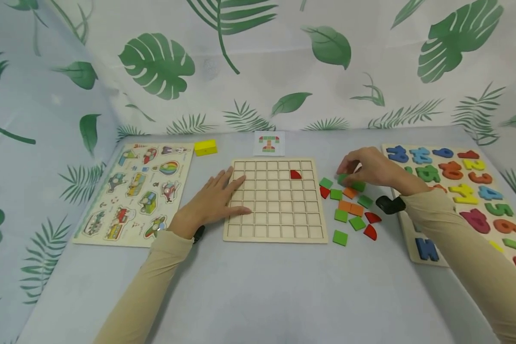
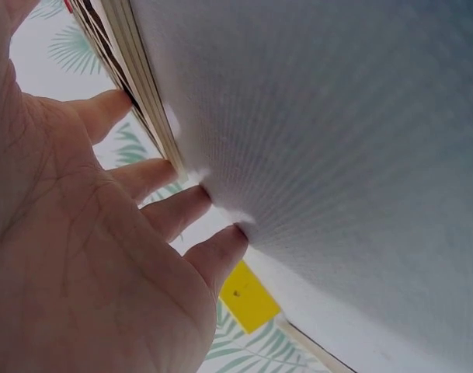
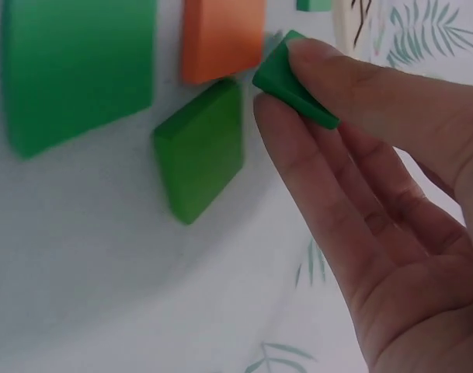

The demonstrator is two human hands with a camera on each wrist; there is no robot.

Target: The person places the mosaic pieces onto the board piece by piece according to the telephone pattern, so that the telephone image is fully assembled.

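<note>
A wooden grid board [image 1: 279,247] lies mid-table, with one red quarter-circle tile [image 1: 295,175] in an upper-right cell. My left hand [image 1: 210,200] rests at the board's left edge, fingers spread; the left wrist view shows its thumb and a finger against the layered edge [image 2: 154,116]. Right of the board, my right hand [image 1: 370,167] pinches a green tile [image 3: 298,81] between thumb and index finger, above loose tiles. Around it lie green squares [image 1: 341,215], orange squares [image 1: 357,209] and red quarter-circles [image 1: 370,232].
A card with a T-shaped tile pattern [image 1: 269,143] stands behind the board. A yellow block [image 1: 205,147] sits at back left. A vehicle picture puzzle [image 1: 133,191] lies at left, a letter-and-number puzzle [image 1: 460,191] at right, partly under the right forearm. Leaf-print cloth [image 1: 258,71] hangs behind.
</note>
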